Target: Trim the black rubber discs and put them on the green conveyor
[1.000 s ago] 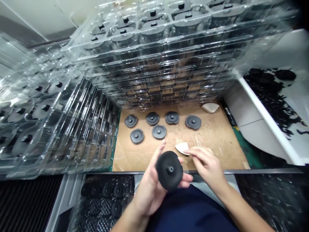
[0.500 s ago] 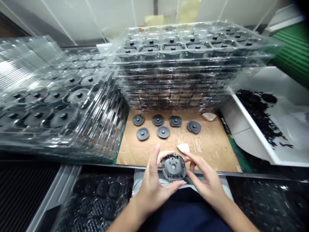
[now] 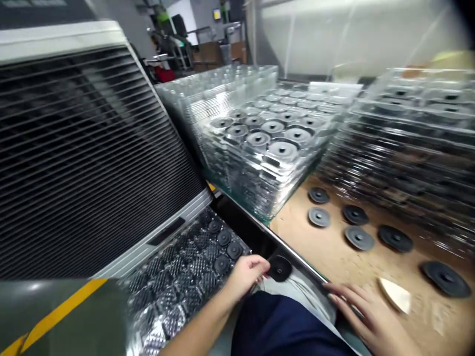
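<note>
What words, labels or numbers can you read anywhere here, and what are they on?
None can be read.
The black disc in the left hand shows no marking.
The clear trays and louvred machine panel carry no legible text.
A small yellow sign in the background is too blurred to read.

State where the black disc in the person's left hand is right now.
The black disc sits low in the head view, pinched by the left hand, between the tray of discs and the table edge.

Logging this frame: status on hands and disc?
Left hand holds black disc over bin. Right hand empty, resting at the board edge. Nothing blocking.
</note>
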The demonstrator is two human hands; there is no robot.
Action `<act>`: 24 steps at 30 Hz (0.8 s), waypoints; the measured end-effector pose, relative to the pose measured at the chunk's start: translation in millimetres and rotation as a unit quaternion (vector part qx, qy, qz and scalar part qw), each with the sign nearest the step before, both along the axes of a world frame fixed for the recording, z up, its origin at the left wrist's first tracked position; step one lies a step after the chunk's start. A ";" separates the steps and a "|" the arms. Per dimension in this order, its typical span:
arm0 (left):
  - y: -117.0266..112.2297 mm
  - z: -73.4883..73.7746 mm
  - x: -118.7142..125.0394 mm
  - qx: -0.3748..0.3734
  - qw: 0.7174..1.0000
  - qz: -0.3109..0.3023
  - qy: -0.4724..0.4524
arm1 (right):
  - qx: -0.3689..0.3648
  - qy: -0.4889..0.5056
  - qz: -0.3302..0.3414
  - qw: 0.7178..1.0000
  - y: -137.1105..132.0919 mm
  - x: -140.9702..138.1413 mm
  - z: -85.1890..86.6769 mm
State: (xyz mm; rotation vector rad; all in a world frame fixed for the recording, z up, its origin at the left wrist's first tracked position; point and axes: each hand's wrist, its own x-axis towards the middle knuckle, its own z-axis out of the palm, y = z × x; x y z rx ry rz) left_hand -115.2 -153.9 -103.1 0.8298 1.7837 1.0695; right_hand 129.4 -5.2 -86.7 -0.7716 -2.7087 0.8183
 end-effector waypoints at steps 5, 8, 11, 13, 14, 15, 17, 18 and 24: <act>-72.2 -56.1 -87.6 -0.078 0.959 0.176 0.206 | -0.026 -0.074 0.002 0.997 15.6 -0.4 -40.0; -94.4 -91.3 -116.6 -0.109 0.932 0.214 0.271 | -0.022 -0.083 -0.003 0.996 15.0 -0.8 -38.7; -103.0 -120.0 -125.2 -0.119 0.912 0.237 0.312 | -0.016 -0.088 0.002 0.996 12.8 -2.9 -32.4; -107.3 -132.0 -124.8 -0.122 0.898 0.258 0.336 | -0.013 -0.092 0.008 0.996 12.0 -5.1 -29.9; -109.7 -135.5 -123.7 -0.122 0.890 0.268 0.348 | -0.012 -0.096 0.012 0.995 11.7 -6.6 -29.1; -112.0 -137.5 -122.2 -0.120 0.883 0.278 0.358 | -0.011 -0.103 0.015 0.995 11.3 -8.3 -28.1; -115.3 -137.0 -117.7 -0.110 0.875 0.290 0.372 | -0.009 -0.119 0.021 0.993 9.6 -12.7 -24.0; -115.4 -134.9 -114.6 -0.101 0.874 0.291 0.376 | -0.008 -0.129 0.025 0.991 8.4 -15.0 -19.9; -71.7 -111.2 -87.8 0.012 0.918 0.186 0.349 | -0.015 -0.189 0.073 0.979 14.7 -17.6 44.8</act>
